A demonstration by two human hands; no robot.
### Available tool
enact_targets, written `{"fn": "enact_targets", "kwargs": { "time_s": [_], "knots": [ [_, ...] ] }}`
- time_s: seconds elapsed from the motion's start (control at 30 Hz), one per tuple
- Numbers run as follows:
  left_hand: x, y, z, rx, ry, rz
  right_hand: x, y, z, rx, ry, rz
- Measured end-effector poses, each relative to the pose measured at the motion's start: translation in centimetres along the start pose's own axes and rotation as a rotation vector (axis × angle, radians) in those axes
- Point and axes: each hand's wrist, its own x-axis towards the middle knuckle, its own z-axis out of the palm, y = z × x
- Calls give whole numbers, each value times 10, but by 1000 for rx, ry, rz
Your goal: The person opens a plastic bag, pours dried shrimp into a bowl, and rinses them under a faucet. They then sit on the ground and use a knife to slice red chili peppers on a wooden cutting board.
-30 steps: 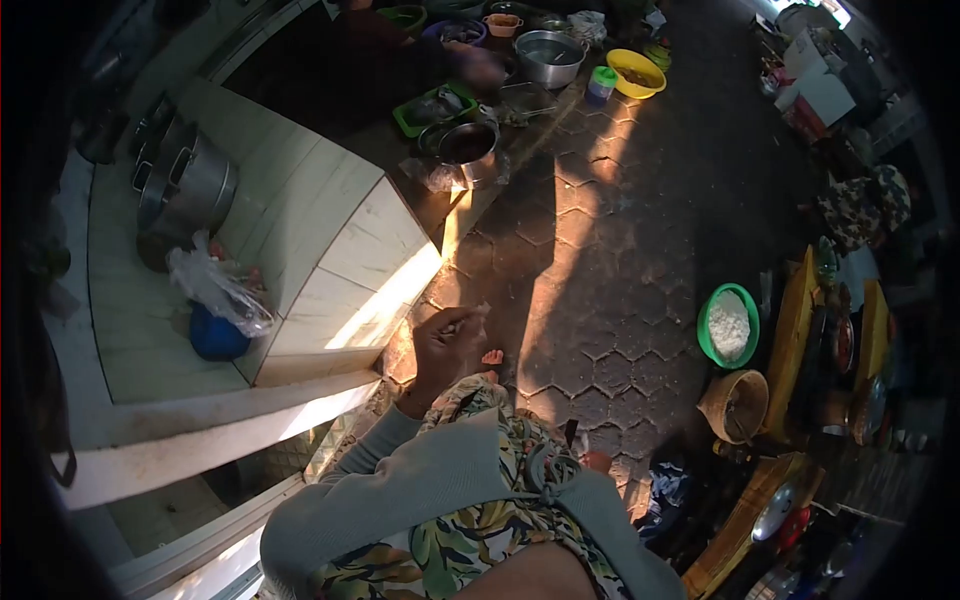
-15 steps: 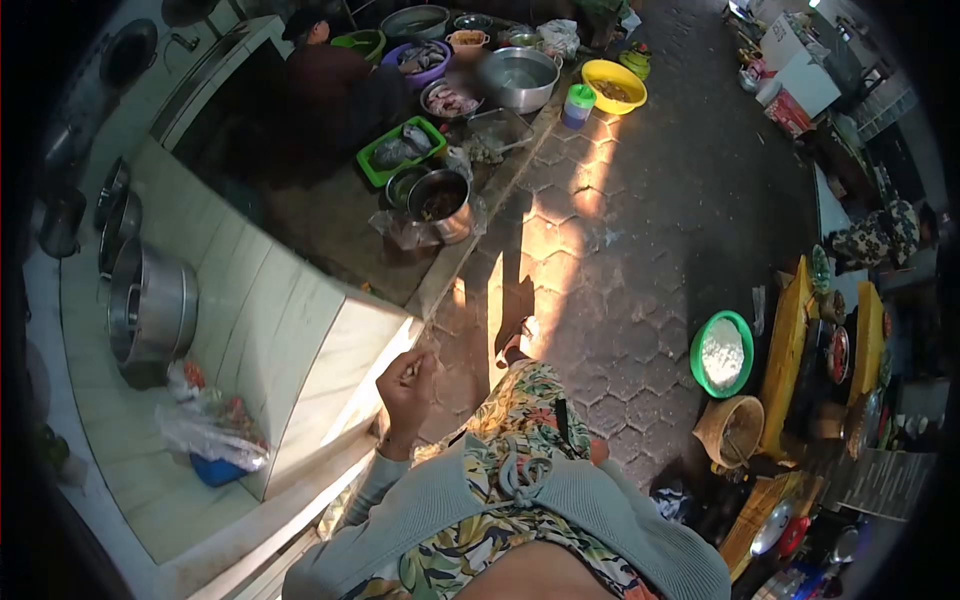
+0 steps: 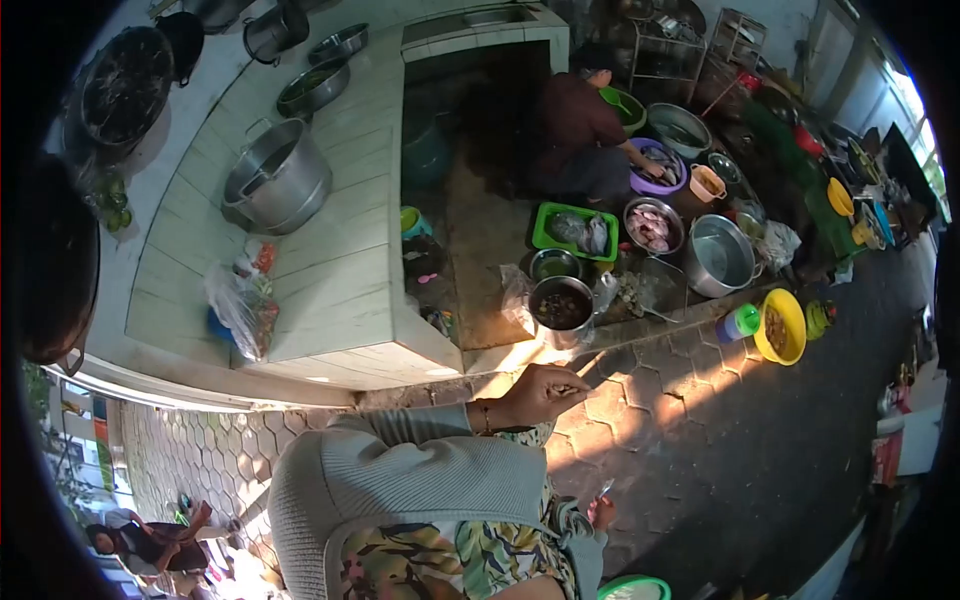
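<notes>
My left hand (image 3: pixel 548 395) is in front of my body at the centre, below the metal pot (image 3: pixel 562 305) and touching no vessel. Its fingers are curled together; a small pale spot shows among them, too small to name. Lower down, my right hand (image 3: pixel 602 514) is closed round a small shiny object (image 3: pixel 607 487) that sticks up from the fingers. Beyond the pot stand a green tray (image 3: pixel 541 234) with bagged fish and a metal bowl of pinkish pieces (image 3: pixel 654 225).
A tiled counter (image 3: pixel 350 290) at left bears a large pot (image 3: pixel 285 185) and a plastic bag (image 3: pixel 240 305). A person (image 3: pixel 575 130) crouches by a purple basin (image 3: pixel 665 187). A yellow basin (image 3: pixel 781 326) stands on the paving. Another person (image 3: pixel 165 545) is at lower left.
The view has turned left, so the counter and basins have shifted to the right. My right hand with the shiny object has come into view. My left hand is now further right in the picture.
</notes>
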Motion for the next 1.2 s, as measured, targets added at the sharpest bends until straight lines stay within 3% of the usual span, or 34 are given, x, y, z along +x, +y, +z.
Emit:
{"fn": "enact_targets", "kwargs": {
  "time_s": [0.07,0.2,0.27,0.33,0.4,0.47,0.53,0.57,0.6,0.7,0.77,0.83,0.9,0.93,0.97,1.03,1.07,1.1,1.13,1.17,1.2],
  "knots": [
    [30,-4,26,-48,23,36,8,-42,2,7,63,-107],
    [85,-27,73,-78,9,35,46,-73,-8,21,-56,-38],
    [119,-40,100,-116,9,26,57,-88,-24,144,28,-42],
    [167,-50,122,-71,-56,47,80,-129,-18,5,21,-160],
    [207,-39,141,-129,-114,-72,79,-148,-19,-164,6,-218],
    [257,-43,157,-63,-148,-9,106,-199,-9,-315,-13,-322],
    [295,-57,177,-236,-102,-83,115,-233,-19,-476,-10,-388],
    [325,-37,177,-33,-79,161,114,-239,-32,-549,1,-399],
    [341,-31,183,-111,-93,-8,111,-240,-46,-615,17,-403],
    [380,-38,203,31,-58,52,108,-242,-73,-803,34,-426],
    [398,-52,222,49,-18,48,228,-203,-106,-786,96,-558],
    [415,-58,245,52,14,-4,279,-283,-108,143,88,134],
    [428,-67,269,33,108,-127,307,-378,-113,585,49,105],
    [434,-72,285,34,117,-125,326,-437,-107,507,162,191],
    [441,-76,299,-15,226,-183,395,-447,-125,170,-31,-86],
    [456,-59,318,-51,368,-256,404,-566,-110,179,36,-149],
    [465,-40,327,68,372,-248,463,-597,-117,-520,21,-637],
    [475,-25,338,70,367,-219,428,-680,-88,340,65,-193],
    [479,-18,348,75,365,-196,427,-736,-73,398,54,-263],
    [477,-39,351,171,344,-109,454,-779,-73,96,6,-402],
    [478,-41,354,182,345,-113,530,-798,-68,-369,172,-836]
  ]
}}
